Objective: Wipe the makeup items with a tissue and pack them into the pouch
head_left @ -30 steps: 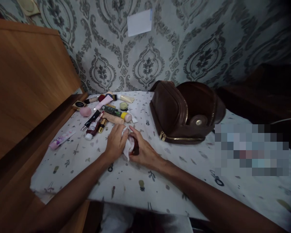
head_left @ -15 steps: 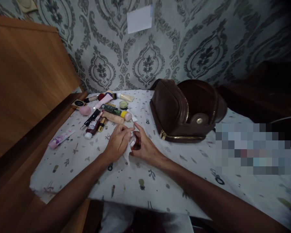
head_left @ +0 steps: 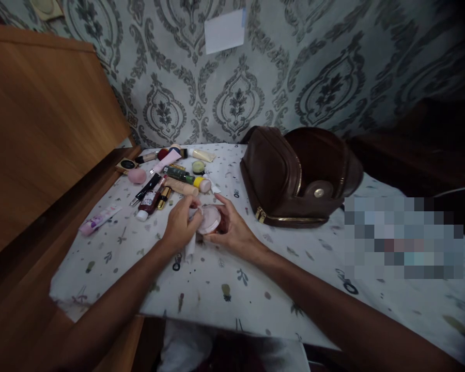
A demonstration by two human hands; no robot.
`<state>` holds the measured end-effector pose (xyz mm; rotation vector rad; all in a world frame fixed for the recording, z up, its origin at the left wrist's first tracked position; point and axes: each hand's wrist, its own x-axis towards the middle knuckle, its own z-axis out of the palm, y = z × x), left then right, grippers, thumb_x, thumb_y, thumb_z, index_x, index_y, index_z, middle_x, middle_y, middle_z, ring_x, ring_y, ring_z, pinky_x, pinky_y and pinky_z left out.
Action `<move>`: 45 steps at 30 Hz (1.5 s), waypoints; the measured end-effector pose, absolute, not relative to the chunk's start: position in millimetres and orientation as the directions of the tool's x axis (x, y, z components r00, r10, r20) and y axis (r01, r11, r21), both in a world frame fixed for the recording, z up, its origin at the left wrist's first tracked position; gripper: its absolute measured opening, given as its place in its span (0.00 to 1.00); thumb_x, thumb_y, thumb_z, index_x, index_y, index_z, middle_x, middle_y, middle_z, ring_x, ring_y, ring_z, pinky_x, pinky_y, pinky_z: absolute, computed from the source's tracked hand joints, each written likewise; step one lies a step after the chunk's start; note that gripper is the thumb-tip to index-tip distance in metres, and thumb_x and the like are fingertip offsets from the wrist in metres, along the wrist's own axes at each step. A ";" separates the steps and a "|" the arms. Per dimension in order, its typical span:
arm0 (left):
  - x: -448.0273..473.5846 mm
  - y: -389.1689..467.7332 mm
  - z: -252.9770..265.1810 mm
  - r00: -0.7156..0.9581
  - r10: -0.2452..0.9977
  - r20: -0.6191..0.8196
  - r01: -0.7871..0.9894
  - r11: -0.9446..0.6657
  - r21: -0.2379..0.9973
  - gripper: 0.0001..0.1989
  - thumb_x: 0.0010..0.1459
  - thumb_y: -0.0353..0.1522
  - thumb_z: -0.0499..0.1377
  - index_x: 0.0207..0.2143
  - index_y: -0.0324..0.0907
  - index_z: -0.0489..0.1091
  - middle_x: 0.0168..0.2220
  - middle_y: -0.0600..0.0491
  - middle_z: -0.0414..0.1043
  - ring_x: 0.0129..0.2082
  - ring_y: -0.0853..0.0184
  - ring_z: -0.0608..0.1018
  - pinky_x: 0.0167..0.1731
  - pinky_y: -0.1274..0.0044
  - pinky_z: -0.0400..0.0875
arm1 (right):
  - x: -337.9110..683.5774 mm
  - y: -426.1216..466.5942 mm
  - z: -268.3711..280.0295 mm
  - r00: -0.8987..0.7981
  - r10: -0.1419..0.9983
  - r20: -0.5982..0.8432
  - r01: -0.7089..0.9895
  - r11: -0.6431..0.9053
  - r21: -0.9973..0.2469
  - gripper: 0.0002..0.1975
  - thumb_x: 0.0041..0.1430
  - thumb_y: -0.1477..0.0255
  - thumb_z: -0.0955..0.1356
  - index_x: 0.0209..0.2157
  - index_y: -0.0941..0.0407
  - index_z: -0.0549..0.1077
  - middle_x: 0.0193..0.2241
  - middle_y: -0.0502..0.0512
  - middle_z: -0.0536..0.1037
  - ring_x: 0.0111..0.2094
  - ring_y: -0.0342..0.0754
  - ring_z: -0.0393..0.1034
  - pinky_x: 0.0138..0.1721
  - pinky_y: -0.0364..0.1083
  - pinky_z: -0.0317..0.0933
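Over the cloth-covered table, my right hand [head_left: 234,229] is wrapped around a round jar [head_left: 210,219] whose pale disc-shaped face is tilted up toward me. My left hand [head_left: 182,222] is closed on a white tissue [head_left: 190,248], which hangs below the fingers and meets the jar's left edge. Just beyond my hands lie a beige tube [head_left: 181,186], a dark green bottle with a yellow band [head_left: 179,174], a dark red bottle with a white cap [head_left: 149,203] and a gold tube [head_left: 164,198].
A brown leather bag [head_left: 271,173] stands unzipped at the right. Several cosmetics, a pink sponge [head_left: 137,176] and a pink-and-white tube [head_left: 99,219] lie at the left. A wooden panel [head_left: 50,98] borders the table's left side. A patterned wall [head_left: 236,98] rises behind.
The jar has turned so its pale round face now shows more fully. My left hand has drawn slightly left and down with the tissue.
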<state>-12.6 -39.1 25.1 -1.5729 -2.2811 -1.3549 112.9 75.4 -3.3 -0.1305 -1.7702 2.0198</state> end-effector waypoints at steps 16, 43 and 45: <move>-6.5 -37.7 32.4 -0.400 0.755 0.520 0.757 -0.048 0.652 0.11 0.65 0.36 0.52 0.29 0.42 0.66 0.30 0.55 0.67 0.32 0.67 0.70 0.36 0.74 0.64 | 118.8 69.7 -1.8 -0.924 0.319 0.210 -0.208 0.041 -0.977 0.53 0.41 0.74 0.78 0.66 0.47 0.51 0.55 0.59 0.69 0.52 0.54 0.69 0.52 0.55 0.66; 1.7 -43.8 32.0 -0.157 0.682 0.714 0.835 -0.294 0.465 0.08 0.64 0.34 0.58 0.39 0.43 0.76 0.38 0.50 0.72 0.39 0.65 0.74 0.40 0.72 0.69 | 116.2 72.8 1.7 -0.872 0.462 0.163 -0.186 -0.004 -0.982 0.46 0.38 0.72 0.77 0.58 0.51 0.56 0.51 0.58 0.72 0.45 0.51 0.73 0.47 0.52 0.67; 4.4 -44.4 33.2 -0.076 0.696 0.714 0.848 -0.332 0.414 0.08 0.64 0.33 0.57 0.40 0.43 0.76 0.39 0.49 0.72 0.40 0.64 0.73 0.42 0.71 0.69 | 120.3 69.6 3.5 -0.878 0.413 0.243 -0.177 0.192 -0.965 0.48 0.42 0.74 0.76 0.63 0.51 0.52 0.53 0.59 0.71 0.45 0.52 0.73 0.47 0.52 0.67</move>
